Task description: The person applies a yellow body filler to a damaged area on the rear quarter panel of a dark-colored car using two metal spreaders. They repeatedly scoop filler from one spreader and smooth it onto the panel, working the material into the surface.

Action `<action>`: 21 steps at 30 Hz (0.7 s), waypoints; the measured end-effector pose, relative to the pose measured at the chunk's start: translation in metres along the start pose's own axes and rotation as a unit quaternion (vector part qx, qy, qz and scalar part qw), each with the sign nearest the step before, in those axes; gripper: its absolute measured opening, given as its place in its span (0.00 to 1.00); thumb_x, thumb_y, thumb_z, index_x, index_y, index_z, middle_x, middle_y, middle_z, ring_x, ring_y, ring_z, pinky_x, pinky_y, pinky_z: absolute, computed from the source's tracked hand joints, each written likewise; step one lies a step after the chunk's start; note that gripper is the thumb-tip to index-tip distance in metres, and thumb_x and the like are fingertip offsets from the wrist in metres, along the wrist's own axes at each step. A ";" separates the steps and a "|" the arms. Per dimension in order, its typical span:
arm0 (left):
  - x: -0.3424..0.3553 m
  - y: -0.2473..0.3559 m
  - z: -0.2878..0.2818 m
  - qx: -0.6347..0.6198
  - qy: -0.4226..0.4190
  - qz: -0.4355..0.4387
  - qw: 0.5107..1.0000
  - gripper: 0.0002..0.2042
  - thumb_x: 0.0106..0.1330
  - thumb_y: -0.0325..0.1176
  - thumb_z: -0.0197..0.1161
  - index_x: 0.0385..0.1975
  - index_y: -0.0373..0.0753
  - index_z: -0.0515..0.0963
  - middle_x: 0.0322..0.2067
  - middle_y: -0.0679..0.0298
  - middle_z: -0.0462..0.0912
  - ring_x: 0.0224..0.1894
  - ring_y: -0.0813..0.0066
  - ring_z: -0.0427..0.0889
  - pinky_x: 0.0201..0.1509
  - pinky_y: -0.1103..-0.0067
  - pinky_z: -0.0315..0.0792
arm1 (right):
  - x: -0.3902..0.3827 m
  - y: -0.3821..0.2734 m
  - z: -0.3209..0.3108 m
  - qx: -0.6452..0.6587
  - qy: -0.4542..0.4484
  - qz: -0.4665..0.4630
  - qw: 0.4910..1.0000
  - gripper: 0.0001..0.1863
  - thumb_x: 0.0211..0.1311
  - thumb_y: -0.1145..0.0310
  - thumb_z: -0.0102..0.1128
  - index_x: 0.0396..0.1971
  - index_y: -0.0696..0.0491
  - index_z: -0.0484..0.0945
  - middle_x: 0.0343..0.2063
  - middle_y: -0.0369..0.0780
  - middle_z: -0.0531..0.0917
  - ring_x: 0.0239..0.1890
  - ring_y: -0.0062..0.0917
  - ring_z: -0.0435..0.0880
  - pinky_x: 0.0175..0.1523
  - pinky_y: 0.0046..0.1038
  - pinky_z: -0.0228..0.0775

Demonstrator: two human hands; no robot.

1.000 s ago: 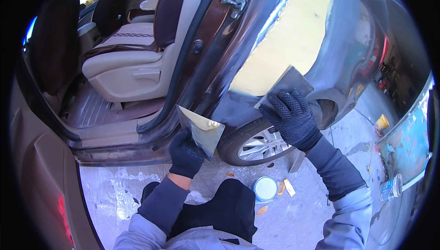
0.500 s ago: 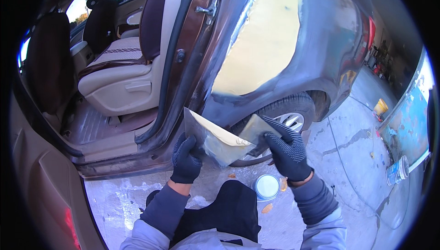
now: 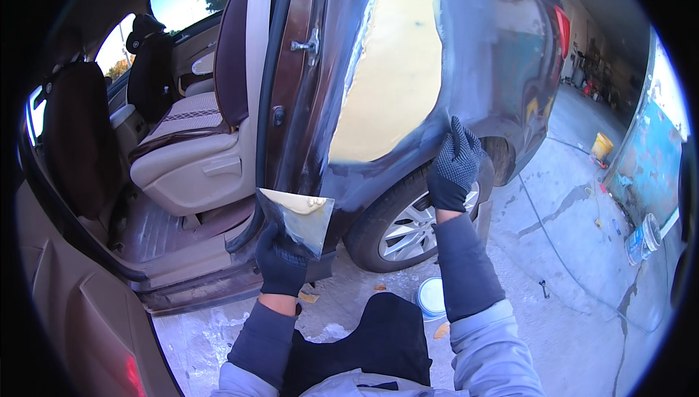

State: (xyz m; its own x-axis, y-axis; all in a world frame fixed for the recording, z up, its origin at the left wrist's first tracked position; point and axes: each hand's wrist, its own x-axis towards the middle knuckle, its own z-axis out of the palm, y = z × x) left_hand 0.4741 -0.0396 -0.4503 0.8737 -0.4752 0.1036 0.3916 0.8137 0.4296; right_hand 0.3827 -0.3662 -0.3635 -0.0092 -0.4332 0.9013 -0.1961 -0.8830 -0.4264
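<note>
In my gloved left hand (image 3: 282, 264) is a thin, flat putty board (image 3: 309, 231), held tilted beside the door sill. Cream body filler (image 3: 290, 202) lies along its upper edge. My gloved right hand (image 3: 457, 167) is raised to the car's rear quarter panel (image 3: 466, 69), just above the wheel arch. Its fingers are closed around a putty spreader (image 3: 448, 114), seen nearly edge-on and mostly hidden by the hand. Left of that hand, a broad cream filler patch (image 3: 393, 69) covers part of the panel, with greyish sanded paint around it.
The rear wheel (image 3: 411, 229) sits below the panel. A lidded tub (image 3: 431, 297) stands on the concrete near my knees. At left are the open door (image 3: 87, 309) and a seat (image 3: 189, 156). A hose (image 3: 546, 251), a yellow container (image 3: 601, 146) and a bucket (image 3: 642, 239) are at right.
My hands have moved apart. The right one went up with the spreader from the board to the panel; the left lowered slightly leftward with the board. The filler on the board looks smaller.
</note>
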 end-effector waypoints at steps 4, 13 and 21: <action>-0.001 0.009 -0.008 -0.002 -0.054 -0.002 0.999 0.24 0.74 0.38 0.56 0.68 0.36 0.71 0.65 0.57 0.78 0.67 0.59 0.77 0.75 0.65 0.68 | -0.002 -0.012 0.020 0.051 0.030 0.027 0.998 0.20 0.76 0.68 0.55 0.63 0.50 0.83 0.46 0.44 0.87 0.51 0.40 0.80 0.63 0.40 0.68; 0.001 0.024 -0.029 -0.003 -0.020 -0.018 1.000 0.25 0.72 0.37 0.56 0.68 0.36 0.71 0.65 0.55 0.77 0.68 0.57 0.76 0.75 0.61 0.67 | -0.044 -0.061 0.037 0.050 0.055 0.047 0.996 0.20 0.74 0.70 0.58 0.62 0.51 0.83 0.46 0.43 0.85 0.51 0.39 0.77 0.63 0.40 0.68; 0.003 0.035 -0.034 -0.008 -0.017 -0.036 0.999 0.26 0.72 0.37 0.57 0.69 0.36 0.70 0.66 0.56 0.77 0.69 0.56 0.75 0.76 0.61 0.66 | -0.062 -0.098 0.034 0.087 0.069 0.043 0.993 0.19 0.74 0.70 0.58 0.61 0.53 0.83 0.47 0.43 0.85 0.54 0.40 0.78 0.64 0.40 0.69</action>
State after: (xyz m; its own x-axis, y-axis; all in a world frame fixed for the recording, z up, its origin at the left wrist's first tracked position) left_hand 0.5005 -0.0009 -0.4654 0.8331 -0.5434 0.1032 0.4576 0.7819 0.4233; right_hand 0.4359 -0.2589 -0.3800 -0.1560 -0.4895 0.8579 -0.0159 -0.8672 -0.4977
